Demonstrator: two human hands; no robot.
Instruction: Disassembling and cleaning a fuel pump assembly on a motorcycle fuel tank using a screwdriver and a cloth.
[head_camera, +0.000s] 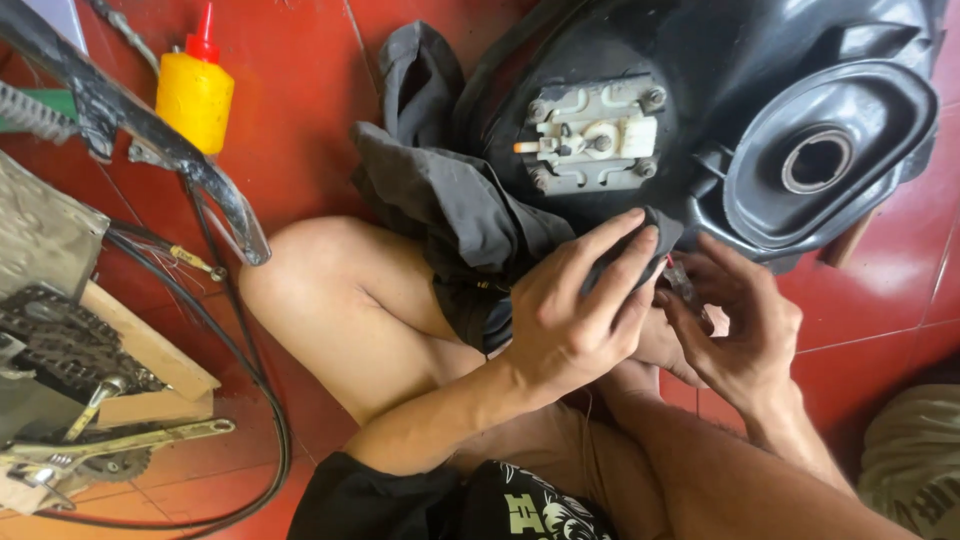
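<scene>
Crowding both hands: grey rag, black tank.

left hand gripping black tank, right hand beside

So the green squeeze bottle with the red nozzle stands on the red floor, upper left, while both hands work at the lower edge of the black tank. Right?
Not quite: the head view shows the squeeze bottle is yellow, not green. The rest holds: it stands on the red floor, and the left hand and right hand work at the black tank.
</scene>
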